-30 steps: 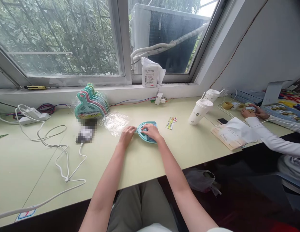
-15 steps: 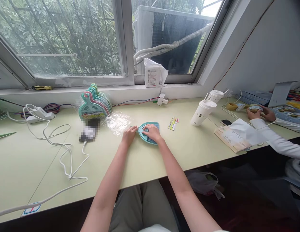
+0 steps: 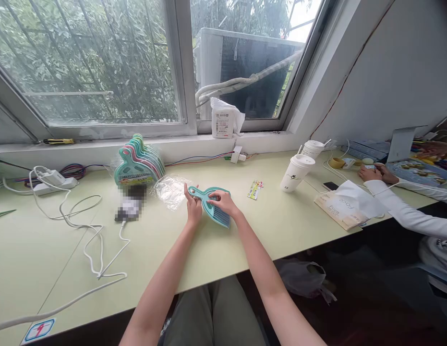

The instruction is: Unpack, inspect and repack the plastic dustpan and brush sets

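A teal dustpan with a brush in it (image 3: 220, 216) is tilted over the pale green table, its handle toward the upper left. My left hand (image 3: 194, 205) holds it beneath the handle, with a finger pointing up beside the handle's end. The fingers of my right hand (image 3: 223, 202) grip the pan's upper right part. Left of my hands lies a crumpled clear plastic bag (image 3: 171, 191). Farther left stands a row of teal and pink dustpans (image 3: 138, 161) in clear wrap. A small printed card (image 3: 255, 189) lies to the right.
Two white lidded cups (image 3: 297, 173) and a tissue pack (image 3: 340, 209) stand or lie at the right. Beyond them a person's hands (image 3: 376, 173) hold a small object. White cables (image 3: 97, 230) and a power strip (image 3: 55, 185) occupy the left side.
The dustpan has turned, its wide end now lower and its handle more exposed. My left hand has shifted beneath the handle with a finger raised. The camera view has shifted slightly.
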`<state>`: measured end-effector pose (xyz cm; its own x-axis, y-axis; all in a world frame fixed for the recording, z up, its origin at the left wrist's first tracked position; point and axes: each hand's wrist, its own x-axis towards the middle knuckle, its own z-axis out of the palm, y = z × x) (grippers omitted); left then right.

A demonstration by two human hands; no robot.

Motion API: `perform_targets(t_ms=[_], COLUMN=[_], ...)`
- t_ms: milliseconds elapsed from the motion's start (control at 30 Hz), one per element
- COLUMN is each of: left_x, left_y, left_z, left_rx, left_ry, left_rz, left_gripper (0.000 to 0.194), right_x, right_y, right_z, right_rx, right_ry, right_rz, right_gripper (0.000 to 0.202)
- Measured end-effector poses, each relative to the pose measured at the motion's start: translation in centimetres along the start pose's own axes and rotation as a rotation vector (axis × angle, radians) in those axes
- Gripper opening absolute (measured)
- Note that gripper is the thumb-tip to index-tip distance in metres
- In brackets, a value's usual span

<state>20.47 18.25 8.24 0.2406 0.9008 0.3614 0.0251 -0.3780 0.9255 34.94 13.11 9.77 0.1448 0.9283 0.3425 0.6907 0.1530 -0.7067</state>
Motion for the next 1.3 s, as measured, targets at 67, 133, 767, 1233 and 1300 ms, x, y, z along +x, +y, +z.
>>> perform_targets(t_ms=[67, 133, 767, 1233, 1300], left_x=[0.2, 0.3, 2.3, 3.5, 3.4], left_y=[0.2, 0.2, -1.6, -3.1, -2.8], left_z=[0.2, 0.4, -2.9, -3.7, -3.6], left_rx=[-0.129, -0.274, -0.534, -0.643, -0.663], left_ry=[-0.019, -0.095, -0.140, 0.109, 0.110], left_rz=[-0.104, -0.290, -0.491, -0.448, -0.472], left_gripper=[0.078, 0.076, 0.041, 0.039, 0.040], right_x=[0.1, 0.3, -0.6, 0.1, 0.1], right_y=[-0.1, -0.2, 5.5, 4.8, 5.0], right_z=[0.4, 0.9, -1.7, 1.0, 1.0], right_rx=[-0.023, -0.041, -0.432, -0.347, -0.355], right_ry=[0.087, 0.217, 0.217, 0.112, 0.116], right_rz=[0.017, 0.060, 0.381, 0.359, 0.370], right_gripper=[0.025, 0.023, 0.046, 0.040, 0.036])
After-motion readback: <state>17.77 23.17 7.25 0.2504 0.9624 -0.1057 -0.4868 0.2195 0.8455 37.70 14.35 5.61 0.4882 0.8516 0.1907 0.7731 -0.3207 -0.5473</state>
